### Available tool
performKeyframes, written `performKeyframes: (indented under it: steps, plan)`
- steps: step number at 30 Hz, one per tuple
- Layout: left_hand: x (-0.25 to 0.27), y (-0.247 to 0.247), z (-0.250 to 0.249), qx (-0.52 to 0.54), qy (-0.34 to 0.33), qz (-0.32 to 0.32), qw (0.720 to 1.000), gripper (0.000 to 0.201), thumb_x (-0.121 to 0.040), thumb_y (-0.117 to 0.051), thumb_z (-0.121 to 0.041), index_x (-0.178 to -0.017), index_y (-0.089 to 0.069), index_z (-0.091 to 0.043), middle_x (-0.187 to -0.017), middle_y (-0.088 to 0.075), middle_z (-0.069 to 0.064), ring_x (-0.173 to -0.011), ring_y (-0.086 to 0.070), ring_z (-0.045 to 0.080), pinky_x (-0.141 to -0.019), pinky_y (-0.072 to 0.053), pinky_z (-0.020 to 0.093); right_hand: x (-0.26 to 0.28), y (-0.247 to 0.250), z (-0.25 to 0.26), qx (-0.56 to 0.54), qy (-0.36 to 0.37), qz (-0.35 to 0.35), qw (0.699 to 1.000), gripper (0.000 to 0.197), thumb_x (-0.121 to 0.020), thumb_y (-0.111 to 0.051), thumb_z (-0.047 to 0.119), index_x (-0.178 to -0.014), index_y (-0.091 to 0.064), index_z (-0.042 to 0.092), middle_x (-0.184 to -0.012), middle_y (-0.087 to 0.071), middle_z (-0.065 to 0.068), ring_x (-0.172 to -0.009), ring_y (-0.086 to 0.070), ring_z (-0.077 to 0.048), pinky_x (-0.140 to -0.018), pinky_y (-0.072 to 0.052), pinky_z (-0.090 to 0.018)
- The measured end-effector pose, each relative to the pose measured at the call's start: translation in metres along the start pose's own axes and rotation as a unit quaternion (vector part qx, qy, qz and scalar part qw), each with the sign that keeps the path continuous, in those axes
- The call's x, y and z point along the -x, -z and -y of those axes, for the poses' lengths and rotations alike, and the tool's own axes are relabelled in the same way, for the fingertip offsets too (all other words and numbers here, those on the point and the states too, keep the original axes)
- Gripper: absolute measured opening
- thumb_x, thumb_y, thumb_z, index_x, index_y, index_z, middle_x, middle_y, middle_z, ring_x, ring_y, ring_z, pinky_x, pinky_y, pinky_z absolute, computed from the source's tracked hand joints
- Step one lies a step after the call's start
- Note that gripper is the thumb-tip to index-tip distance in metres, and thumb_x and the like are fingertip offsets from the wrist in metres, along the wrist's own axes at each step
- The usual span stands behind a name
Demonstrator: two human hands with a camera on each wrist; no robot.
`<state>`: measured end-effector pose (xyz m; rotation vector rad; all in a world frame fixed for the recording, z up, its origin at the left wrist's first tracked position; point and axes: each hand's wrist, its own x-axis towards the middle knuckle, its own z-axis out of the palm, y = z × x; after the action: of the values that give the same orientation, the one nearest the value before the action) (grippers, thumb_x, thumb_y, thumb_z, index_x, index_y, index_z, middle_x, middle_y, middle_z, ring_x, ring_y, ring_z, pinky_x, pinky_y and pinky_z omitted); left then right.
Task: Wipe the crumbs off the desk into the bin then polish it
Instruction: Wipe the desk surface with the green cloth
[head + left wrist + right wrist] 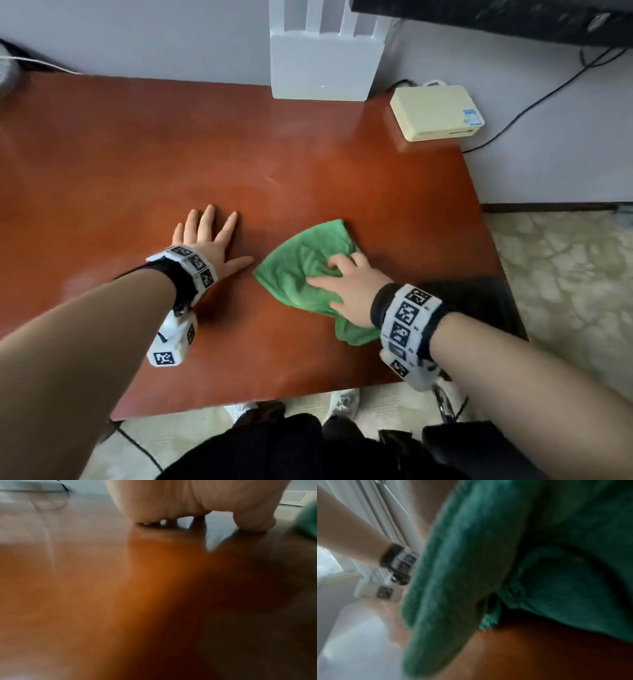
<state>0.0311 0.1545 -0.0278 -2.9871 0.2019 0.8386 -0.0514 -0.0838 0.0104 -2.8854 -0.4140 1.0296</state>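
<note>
My right hand [349, 287] lies on a crumpled green cloth [294, 270] near the front right of the reddish-brown desk [171, 154], with its fingers bent into the fabric. In the right wrist view the green cloth [471, 561] bunches under the hand and fills most of the picture above the desk [539, 649]. My left hand [209, 243] rests flat on the desk just left of the cloth, fingers spread and holding nothing. From the left wrist view, the left hand [171, 500] touches the glossy desk [85, 588], and the cloth [307, 520] shows at the right edge. I see no crumbs.
A white ribbed box [322, 61] stands at the back edge against the wall. On the back right corner sits a beige device [435, 111] with cables behind it. A dark shape [479, 305] lies at the desk's right edge. Pale tiled floor [565, 274] runs to the right.
</note>
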Motion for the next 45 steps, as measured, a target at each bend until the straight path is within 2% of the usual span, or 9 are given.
performKeyframes:
  steps: [2, 6, 9, 17, 25, 30, 35, 42, 45]
  plan:
    - [-0.002, -0.003, 0.002, -0.007, -0.012, 0.013, 1.0, 0.086, -0.081, -0.032, -0.074, -0.144, 0.016, -0.039, -0.155, 0.021, 0.003, -0.143, 0.015, 0.029, -0.116, 0.004, 0.044, 0.0, 0.016, -0.01, -0.025, -0.015, -0.007, 1.0, 0.056, -0.094, -0.04, 0.018, -0.14, -0.028, 0.047, -0.152, -0.017, 0.005, -0.129, -0.025, -0.03, -0.105, -0.035, -0.041]
    - [-0.006, 0.0, 0.003, -0.017, -0.015, 0.048, 0.999, 0.087, -0.082, -0.027, -0.075, -0.143, 0.021, -0.037, -0.153, 0.026, 0.004, -0.142, 0.02, 0.03, -0.115, 0.005, 0.047, -0.036, 0.049, -0.062, -0.109, -0.252, -0.139, 0.952, 0.059, -0.094, -0.039, 0.018, -0.143, -0.021, 0.045, -0.156, -0.011, 0.007, -0.129, -0.027, -0.035, -0.106, -0.034, -0.042]
    - [-0.008, 0.003, 0.005, -0.017, -0.025, 0.065, 0.997, 0.092, -0.08, -0.03, -0.077, -0.143, 0.023, -0.036, -0.152, 0.03, 0.004, -0.141, 0.023, 0.031, -0.115, 0.007, 0.048, -0.064, 0.049, -0.062, -0.152, -0.368, -0.09, 0.913, 0.063, -0.094, -0.041, 0.023, -0.145, -0.011, 0.046, -0.156, -0.007, 0.006, -0.132, -0.021, -0.036, -0.105, -0.033, -0.046]
    - [-0.005, 0.009, 0.01, -0.02, -0.055, 0.096, 0.994, 0.133, -0.055, -0.065, -0.077, -0.142, 0.027, -0.034, -0.149, 0.035, 0.008, -0.138, 0.028, 0.034, -0.113, 0.009, 0.052, -0.018, 0.007, 0.043, -0.047, -0.001, -0.027, 0.999, 0.059, -0.092, -0.04, 0.019, -0.141, -0.024, 0.05, -0.155, -0.01, 0.016, -0.134, -0.016, -0.029, -0.109, -0.031, -0.038]
    - [-0.004, 0.01, 0.012, -0.023, -0.063, 0.105, 0.992, 0.13, -0.06, -0.064, -0.075, -0.141, 0.028, -0.032, -0.148, 0.036, 0.008, -0.138, 0.028, 0.035, -0.112, 0.008, 0.053, -0.051, 0.033, -0.028, -0.166, -0.338, -0.078, 0.923, 0.073, -0.087, -0.037, 0.012, -0.144, -0.011, 0.049, -0.157, -0.003, 0.013, -0.137, -0.013, -0.033, -0.112, -0.028, -0.041]
    - [-0.001, 0.008, 0.011, -0.02, -0.071, 0.077, 0.994, 0.13, -0.058, -0.064, -0.076, -0.143, 0.025, -0.033, -0.15, 0.032, 0.007, -0.139, 0.025, 0.035, -0.113, 0.007, 0.053, -0.01, -0.013, 0.017, -0.112, -0.192, -0.083, 0.971, 0.07, -0.088, -0.038, 0.016, -0.142, -0.013, 0.053, -0.157, 0.003, 0.018, -0.139, -0.007, -0.031, -0.116, -0.023, -0.04]
    - [0.013, 0.0, 0.013, 0.008, -0.08, 0.032, 0.996, 0.115, -0.068, -0.06, -0.072, -0.147, 0.014, -0.033, -0.154, 0.024, 0.006, -0.141, 0.021, 0.031, -0.115, 0.008, 0.048, 0.066, -0.041, 0.041, -0.089, -0.03, 0.043, 0.995, 0.068, -0.088, -0.038, 0.01, -0.137, -0.025, 0.056, -0.154, -0.006, 0.025, -0.138, -0.01, -0.021, -0.115, -0.017, -0.028]
    - [0.073, -0.044, 0.001, 0.001, -0.084, 0.026, 0.996, 0.076, -0.093, -0.04, -0.05, -0.149, 0.007, -0.029, -0.155, 0.02, 0.001, -0.143, 0.017, 0.026, -0.117, 0.004, 0.044, 0.031, -0.018, -0.014, -0.124, -0.261, -0.094, 0.953, 0.066, -0.092, -0.037, 0.018, -0.146, -0.01, 0.045, -0.159, -0.007, 0.008, -0.137, -0.019, -0.034, -0.113, -0.021, -0.033]
    - [0.096, -0.063, 0.0, -0.002, -0.072, 0.008, 0.997, 0.071, -0.096, -0.037, -0.047, -0.149, 0.007, -0.029, -0.156, 0.017, -0.001, -0.144, 0.013, 0.022, -0.118, 0.003, 0.04, 0.037, -0.045, 0.011, -0.063, -0.204, -0.08, 0.974, 0.071, -0.087, -0.04, 0.018, -0.143, -0.01, 0.05, -0.158, -0.001, 0.014, -0.14, -0.008, -0.032, -0.113, -0.027, -0.039]
